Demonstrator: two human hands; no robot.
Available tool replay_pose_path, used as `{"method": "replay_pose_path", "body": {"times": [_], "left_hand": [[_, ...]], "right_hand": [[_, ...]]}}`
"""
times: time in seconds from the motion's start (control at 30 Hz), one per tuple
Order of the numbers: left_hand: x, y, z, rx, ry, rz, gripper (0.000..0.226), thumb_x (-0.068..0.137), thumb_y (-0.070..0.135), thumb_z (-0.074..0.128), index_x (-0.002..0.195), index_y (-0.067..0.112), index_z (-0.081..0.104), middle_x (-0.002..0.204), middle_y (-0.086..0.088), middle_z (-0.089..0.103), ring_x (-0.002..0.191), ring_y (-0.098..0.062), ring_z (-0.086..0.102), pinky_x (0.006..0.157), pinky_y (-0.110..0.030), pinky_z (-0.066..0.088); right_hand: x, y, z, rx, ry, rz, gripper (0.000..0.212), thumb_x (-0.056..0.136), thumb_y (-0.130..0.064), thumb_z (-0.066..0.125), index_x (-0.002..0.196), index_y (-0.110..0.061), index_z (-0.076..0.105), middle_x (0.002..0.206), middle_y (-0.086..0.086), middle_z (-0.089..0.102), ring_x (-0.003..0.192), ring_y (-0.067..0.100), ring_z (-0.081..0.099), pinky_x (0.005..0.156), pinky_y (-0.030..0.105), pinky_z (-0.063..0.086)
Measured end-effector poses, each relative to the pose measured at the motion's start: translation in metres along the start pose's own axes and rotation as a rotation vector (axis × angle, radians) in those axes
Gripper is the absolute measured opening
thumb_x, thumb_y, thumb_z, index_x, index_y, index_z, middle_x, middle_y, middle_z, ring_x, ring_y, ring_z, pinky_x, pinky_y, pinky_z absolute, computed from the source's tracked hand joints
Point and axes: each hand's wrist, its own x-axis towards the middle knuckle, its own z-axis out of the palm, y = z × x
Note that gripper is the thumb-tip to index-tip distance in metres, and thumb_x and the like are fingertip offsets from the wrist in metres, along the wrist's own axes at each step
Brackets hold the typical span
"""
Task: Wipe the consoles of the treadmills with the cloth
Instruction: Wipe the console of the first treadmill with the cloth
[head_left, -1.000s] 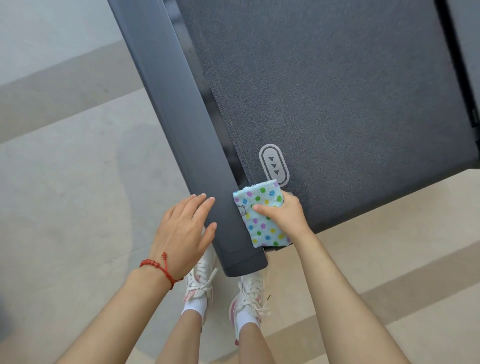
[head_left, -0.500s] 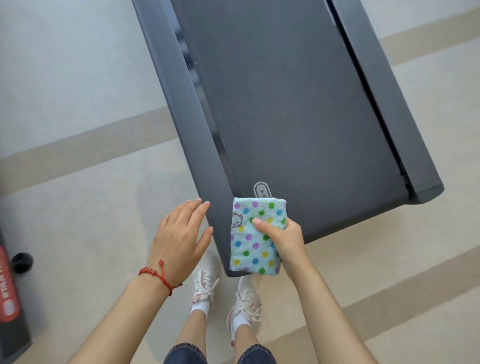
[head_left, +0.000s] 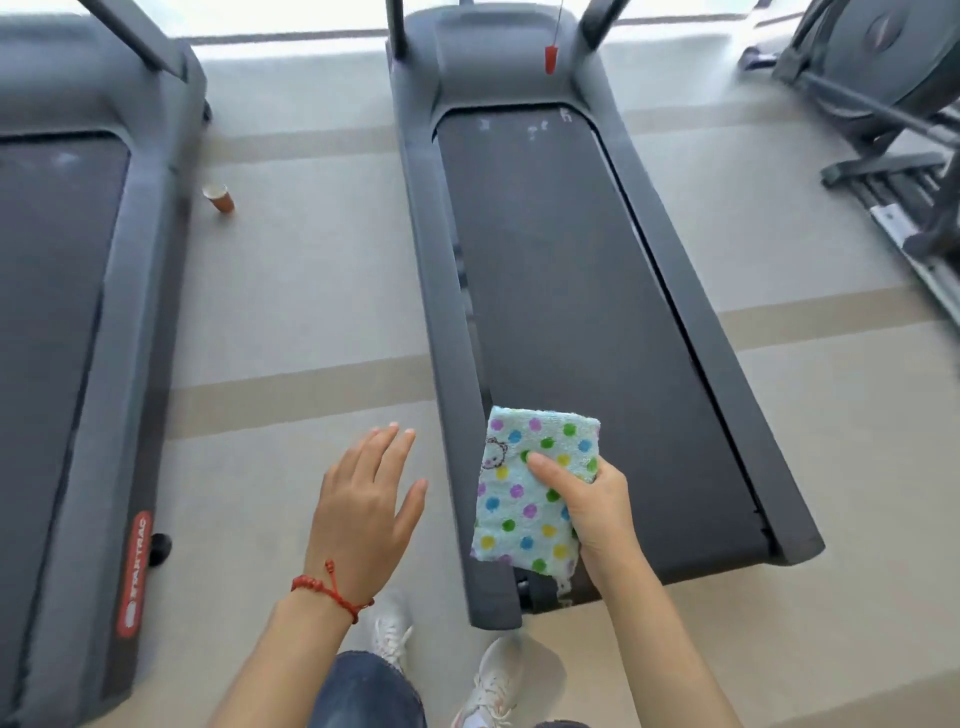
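A folded light-blue cloth (head_left: 524, 499) with coloured dots is gripped in my right hand (head_left: 592, 509), held in the air over the rear left corner of the middle treadmill (head_left: 571, 291). My left hand (head_left: 363, 509), with a red string bracelet on the wrist, hovers open over the floor to the left of that treadmill, holding nothing. A second treadmill (head_left: 78, 312) stands at the left. Both treadmills' uprights run out of the top of the frame, so no console is in view.
A small brown paper cup (head_left: 218, 197) stands on the floor between the two treadmills. Another exercise machine (head_left: 893, 130) fills the right top corner. A red safety key (head_left: 550, 60) hangs at the middle treadmill's front. My white shoes (head_left: 493, 686) stand behind the treadmill.
The view has risen from the treadmill's rear end to its whole deck. My right hand lifted the cloth off the belt; my left hand came off the side rail.
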Motion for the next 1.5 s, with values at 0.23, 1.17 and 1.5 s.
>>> {"method": "replay_pose_path", "body": {"times": [0.23,1.17,1.5], "left_hand": [[-0.002,-0.044,-0.087,-0.001,0.110,-0.064,0.066,0.099,0.047,0.015,0.121,0.001,0.058,0.118,-0.019,0.061,0.109,-0.037,0.058,0.086,-0.048,0.048],[0.267,-0.294,-0.290,0.111,0.283,-0.041,0.060,0.099,0.048,0.014,0.125,0.008,0.050,0.123,-0.015,0.058,0.115,-0.032,0.052,0.092,-0.049,0.044],[0.434,-0.324,-0.329,0.188,0.276,-0.041,0.069,0.099,0.048,0.010,0.115,0.005,0.061,0.115,-0.014,0.064,0.105,-0.032,0.061,0.085,-0.049,0.049]], "right_hand": [[-0.035,-0.045,0.083,-0.031,-0.031,-0.033,0.019,0.073,-0.012,0.073,0.088,-0.013,0.062,0.086,0.005,0.071,0.073,0.018,0.071,0.058,0.030,0.058],[0.115,-0.265,0.407,-0.038,-0.100,-0.319,0.021,0.073,-0.013,0.074,0.090,-0.006,0.063,0.087,0.009,0.070,0.077,0.025,0.069,0.059,0.032,0.055],[0.242,-0.389,0.473,-0.044,-0.126,-0.358,0.023,0.073,-0.016,0.074,0.091,-0.009,0.061,0.088,0.008,0.069,0.078,0.024,0.067,0.060,0.032,0.052]]}}
